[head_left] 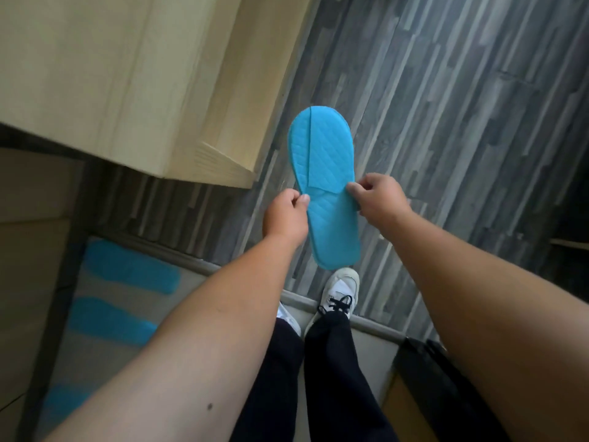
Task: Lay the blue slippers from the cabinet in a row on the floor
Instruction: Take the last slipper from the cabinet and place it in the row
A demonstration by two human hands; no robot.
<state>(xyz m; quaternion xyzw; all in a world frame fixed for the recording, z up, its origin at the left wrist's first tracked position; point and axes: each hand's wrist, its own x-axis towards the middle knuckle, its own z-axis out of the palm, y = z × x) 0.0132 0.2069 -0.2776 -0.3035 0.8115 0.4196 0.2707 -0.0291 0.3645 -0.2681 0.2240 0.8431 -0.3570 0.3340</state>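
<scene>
A flat blue slipper [325,173] hangs in the air above the grey plank floor, toe pointing away from me. My left hand [285,215] pinches its left edge at mid-length, and my right hand [377,199] pinches its right edge by the strap. Three more blue slippers lie side by side on the pale floor at the lower left: one [130,271], a second [111,320], and a third [68,406] partly hidden behind my left forearm.
A light wooden cabinet [127,78] fills the upper left. My feet in white shoes [338,295] stand at a metal floor strip [376,327]. A black bag [427,374] lies at the lower right. Grey plank floor [462,106] spreads to the right.
</scene>
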